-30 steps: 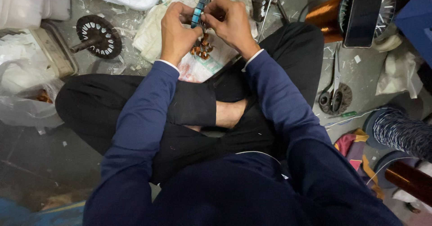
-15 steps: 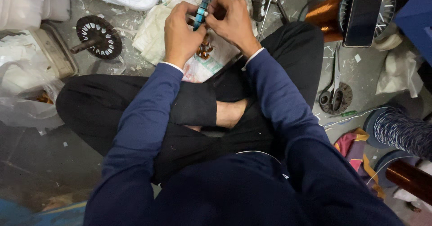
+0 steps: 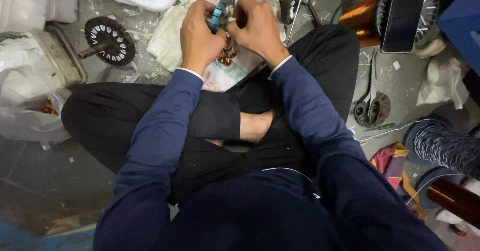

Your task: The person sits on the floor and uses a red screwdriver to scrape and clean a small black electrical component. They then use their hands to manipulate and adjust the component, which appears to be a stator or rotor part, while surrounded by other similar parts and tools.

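Between both hands (image 3: 227,28), a slotted metal ring (image 3: 221,12).

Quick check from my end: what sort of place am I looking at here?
Likely a small motor rewinding workshop, worked on the floor. A slotted round motor core lies on the concrete, a spool of copper wire stands nearby, scissors lie at the side, and both hands grip a small blue-edged stator.

Grey concrete floor (image 3: 30,181), dusty and littered with small white scraps.
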